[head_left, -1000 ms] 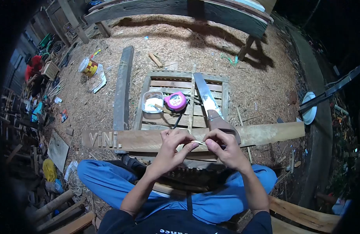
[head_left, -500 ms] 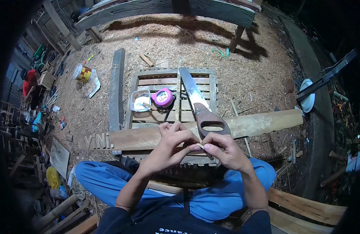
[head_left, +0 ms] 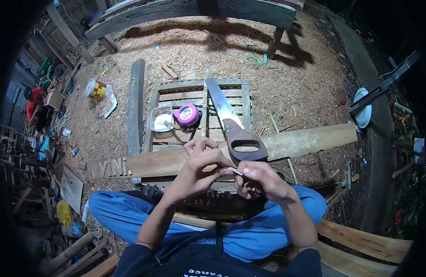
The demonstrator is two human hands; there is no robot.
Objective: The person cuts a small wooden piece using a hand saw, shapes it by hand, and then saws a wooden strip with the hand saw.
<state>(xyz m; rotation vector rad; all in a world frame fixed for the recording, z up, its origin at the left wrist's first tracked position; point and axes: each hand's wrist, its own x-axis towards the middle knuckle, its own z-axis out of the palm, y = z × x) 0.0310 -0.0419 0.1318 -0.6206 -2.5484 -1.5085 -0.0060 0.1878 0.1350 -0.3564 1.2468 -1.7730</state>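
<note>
A small thin strip of wood (head_left: 235, 171) is pinched between the fingertips of my left hand (head_left: 203, 167) and my right hand (head_left: 264, 179). Both hands are closed on it, above the near edge of a long wooden board (head_left: 310, 142). Small wooden letters (head_left: 113, 167) reading "VINI." lie at the board's left end. Just beyond my hands, a handsaw (head_left: 229, 117) rests with its dark handle over the board and its blade pointing away. A pink tape measure (head_left: 187, 114) and a plastic tub (head_left: 162, 119) with white stuff and a stick sit farther off to the left.
Under the board is a slatted wooden frame (head_left: 155, 104) on sawdust-covered ground. A dark beam (head_left: 136, 106) lies left of it. A labelled bucket (head_left: 96, 90), a heavy bench (head_left: 194, 21) and a person in red (head_left: 33, 104) are farther away.
My right hand has turned and its fingers have shifted, so more of the wood strip shows between my hands. The whole view has moved slightly.
</note>
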